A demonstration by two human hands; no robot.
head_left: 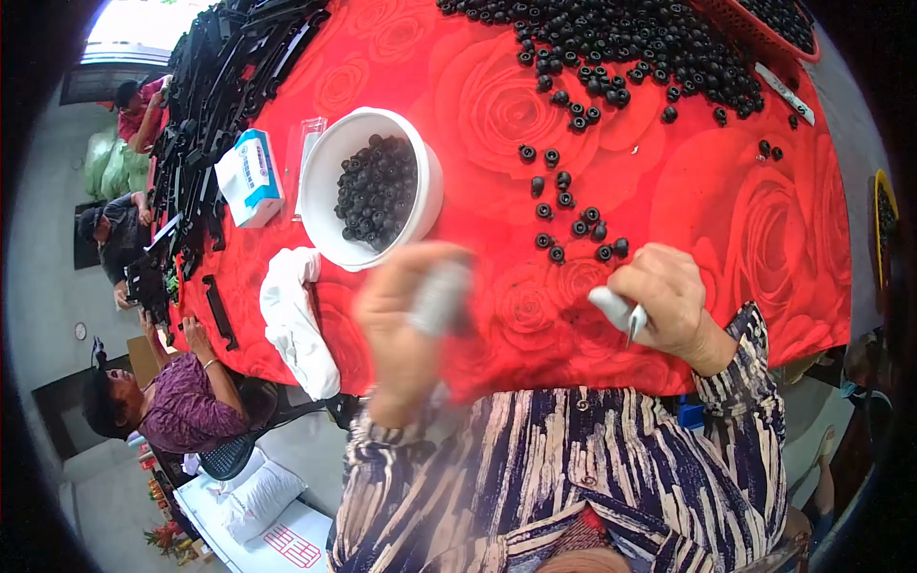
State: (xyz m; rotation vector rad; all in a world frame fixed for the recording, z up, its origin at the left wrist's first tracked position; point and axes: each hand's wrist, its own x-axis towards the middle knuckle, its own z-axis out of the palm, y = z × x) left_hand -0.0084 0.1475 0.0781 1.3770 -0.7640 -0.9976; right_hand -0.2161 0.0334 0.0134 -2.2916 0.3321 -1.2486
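Right hand (671,300) is pinching a slim metallic tool (635,323), long axis pointing toward seven o'clock; left hand (396,320) is blurring, finger grip indeterminable.

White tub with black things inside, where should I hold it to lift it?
I'd take the white tub by its round rim, from the right: a white-and-blue packet sits on its left. Its mouth is open, with loose black parts inside, so keep it level.
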